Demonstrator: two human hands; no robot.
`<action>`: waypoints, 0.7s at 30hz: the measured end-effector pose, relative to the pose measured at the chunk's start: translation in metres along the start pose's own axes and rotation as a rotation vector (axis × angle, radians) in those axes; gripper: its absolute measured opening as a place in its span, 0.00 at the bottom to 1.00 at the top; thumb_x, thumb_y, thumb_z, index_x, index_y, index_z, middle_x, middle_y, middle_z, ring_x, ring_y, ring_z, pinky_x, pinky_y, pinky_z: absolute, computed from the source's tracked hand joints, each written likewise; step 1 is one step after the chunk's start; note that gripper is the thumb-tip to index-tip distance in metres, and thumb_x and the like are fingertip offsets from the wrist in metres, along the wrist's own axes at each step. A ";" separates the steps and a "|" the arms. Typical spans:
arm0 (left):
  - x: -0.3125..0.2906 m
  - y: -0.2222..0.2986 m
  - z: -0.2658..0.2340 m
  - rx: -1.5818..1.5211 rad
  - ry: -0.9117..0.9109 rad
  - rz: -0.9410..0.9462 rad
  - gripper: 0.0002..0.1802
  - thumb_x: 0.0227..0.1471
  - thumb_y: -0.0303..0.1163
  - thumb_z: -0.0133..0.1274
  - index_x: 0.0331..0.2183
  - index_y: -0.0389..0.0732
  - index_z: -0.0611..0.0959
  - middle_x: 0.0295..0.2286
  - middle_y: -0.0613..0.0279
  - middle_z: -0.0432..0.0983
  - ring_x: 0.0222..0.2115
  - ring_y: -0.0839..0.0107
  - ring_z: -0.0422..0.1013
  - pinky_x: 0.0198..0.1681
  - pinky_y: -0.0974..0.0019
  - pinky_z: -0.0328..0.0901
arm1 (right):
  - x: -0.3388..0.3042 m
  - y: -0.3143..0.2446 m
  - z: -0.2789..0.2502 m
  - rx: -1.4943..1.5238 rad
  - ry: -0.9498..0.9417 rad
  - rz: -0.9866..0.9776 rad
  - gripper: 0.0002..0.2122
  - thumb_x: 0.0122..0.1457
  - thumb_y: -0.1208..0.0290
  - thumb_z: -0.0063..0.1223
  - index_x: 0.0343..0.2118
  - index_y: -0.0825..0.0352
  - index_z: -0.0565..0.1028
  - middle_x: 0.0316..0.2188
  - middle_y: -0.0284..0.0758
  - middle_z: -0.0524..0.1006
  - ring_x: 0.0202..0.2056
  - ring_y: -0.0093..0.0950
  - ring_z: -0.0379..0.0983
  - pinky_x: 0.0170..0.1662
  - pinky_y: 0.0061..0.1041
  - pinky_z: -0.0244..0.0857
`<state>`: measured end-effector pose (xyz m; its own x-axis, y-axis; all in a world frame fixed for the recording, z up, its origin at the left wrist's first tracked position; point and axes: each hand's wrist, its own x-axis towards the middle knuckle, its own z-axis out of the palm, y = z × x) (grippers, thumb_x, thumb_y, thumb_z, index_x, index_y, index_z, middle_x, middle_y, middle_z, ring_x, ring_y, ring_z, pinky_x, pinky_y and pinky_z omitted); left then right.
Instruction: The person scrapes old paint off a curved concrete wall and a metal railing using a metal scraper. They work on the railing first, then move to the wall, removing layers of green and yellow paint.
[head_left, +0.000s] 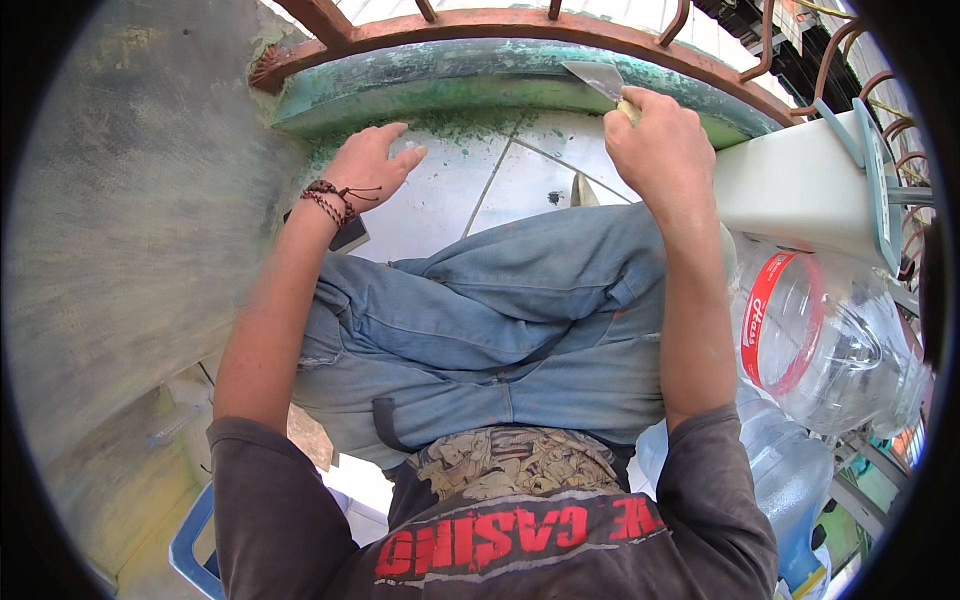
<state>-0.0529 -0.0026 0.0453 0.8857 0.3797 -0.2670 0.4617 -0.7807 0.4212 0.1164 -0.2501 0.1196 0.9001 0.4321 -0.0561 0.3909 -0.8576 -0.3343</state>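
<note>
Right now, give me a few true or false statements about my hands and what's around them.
1. The right hand holds a scraper against the green ledge. True.
2. The left hand holds a brush. False: it rests flat on the tiled floor, holding nothing.
3. A braided bracelet is on the left wrist. True.
4. Clear plastic bottles lie by the left arm. False: they're beside the right arm.

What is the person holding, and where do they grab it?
The right hand holds a scraper by its pale handle, with the flat metal blade sticking out toward the green ledge. The left hand holds nothing; it rests flat on the tiled floor.
</note>
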 end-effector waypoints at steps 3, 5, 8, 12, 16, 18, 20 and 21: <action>0.009 -0.042 -0.004 -0.011 0.172 -0.078 0.34 0.54 0.51 0.54 0.53 0.35 0.73 0.50 0.42 0.71 0.52 0.51 0.68 0.55 0.57 0.62 | 0.020 -0.004 0.009 -0.117 0.052 -0.062 0.19 0.53 0.61 0.47 0.45 0.62 0.79 0.40 0.47 0.79 0.43 0.46 0.76 0.50 0.40 0.68; 0.018 -0.050 -0.004 -0.082 0.193 -0.197 0.34 0.54 0.51 0.54 0.54 0.36 0.73 0.51 0.41 0.69 0.54 0.51 0.66 0.57 0.57 0.60 | 0.032 -0.010 0.013 -0.210 0.042 -0.093 0.19 0.53 0.61 0.47 0.45 0.62 0.79 0.40 0.47 0.79 0.42 0.46 0.76 0.50 0.40 0.68; 0.027 -0.039 0.001 -0.035 0.397 -0.049 0.36 0.53 0.50 0.54 0.56 0.37 0.70 0.56 0.41 0.63 0.58 0.51 0.60 0.60 0.55 0.57 | 0.035 -0.019 -0.009 -0.271 -0.027 -0.136 0.16 0.53 0.62 0.48 0.39 0.64 0.82 0.35 0.45 0.81 0.41 0.42 0.77 0.47 0.39 0.70; 0.039 -0.030 0.018 0.099 0.410 -0.017 0.36 0.55 0.46 0.52 0.61 0.43 0.63 0.63 0.47 0.50 0.64 0.53 0.48 0.62 0.51 0.56 | 0.036 -0.023 -0.001 -0.343 -0.017 -0.107 0.16 0.52 0.61 0.50 0.39 0.63 0.82 0.35 0.44 0.81 0.40 0.41 0.78 0.47 0.37 0.70; 0.040 -0.028 0.018 0.152 0.270 -0.082 0.42 0.53 0.47 0.54 0.63 0.44 0.57 0.64 0.45 0.45 0.65 0.53 0.43 0.65 0.54 0.50 | 0.030 -0.020 -0.004 -0.266 -0.012 -0.152 0.16 0.53 0.61 0.50 0.39 0.63 0.82 0.36 0.45 0.81 0.41 0.42 0.78 0.47 0.37 0.70; 0.041 -0.024 0.021 0.130 0.257 -0.093 0.42 0.54 0.47 0.54 0.63 0.44 0.57 0.64 0.47 0.45 0.65 0.54 0.43 0.65 0.54 0.50 | 0.033 -0.013 0.018 -0.284 0.035 -0.086 0.17 0.52 0.60 0.50 0.40 0.63 0.81 0.37 0.45 0.81 0.42 0.42 0.77 0.49 0.37 0.69; 0.042 -0.020 0.021 0.102 0.239 -0.100 0.42 0.54 0.47 0.53 0.64 0.45 0.56 0.65 0.49 0.44 0.66 0.56 0.42 0.65 0.53 0.51 | 0.039 -0.020 0.017 -0.315 0.025 -0.060 0.17 0.52 0.59 0.51 0.40 0.63 0.81 0.38 0.45 0.81 0.43 0.42 0.77 0.50 0.37 0.69; 0.041 -0.024 0.024 0.089 0.245 -0.101 0.41 0.55 0.47 0.53 0.64 0.46 0.56 0.65 0.50 0.44 0.66 0.56 0.42 0.64 0.49 0.51 | 0.040 -0.027 0.009 -0.312 -0.013 -0.059 0.17 0.52 0.59 0.51 0.40 0.63 0.81 0.38 0.45 0.81 0.43 0.42 0.77 0.50 0.37 0.68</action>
<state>-0.0288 0.0197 0.0037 0.8260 0.5577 -0.0816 0.5514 -0.7694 0.3226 0.1404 -0.2067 0.1178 0.8723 0.4854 -0.0583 0.4843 -0.8743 -0.0327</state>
